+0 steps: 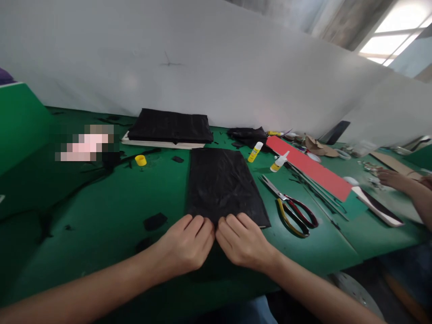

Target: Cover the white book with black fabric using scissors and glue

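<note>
A flat rectangular panel covered in black fabric (219,180) lies on the green table before me, its surface slightly wrinkled. My left hand (192,240) and my right hand (241,238) meet side by side at its near edge, both closed with fingers curled over the black fabric. The fingertips are hidden. At the panel's near right corner a thin pale strip shows under the fabric. To the right lie scissors (286,202) with red and yellow handles, blades apart. Beyond them are a glue stick (255,152) and a small white glue bottle (279,162).
A stack of black-covered panels (172,126) stands near the wall. A yellow cap (141,160) and black scraps (155,222) lie to the left. A red strip (308,168) and thin rods (320,193) lie right. Another person's hand (393,179) works at far right.
</note>
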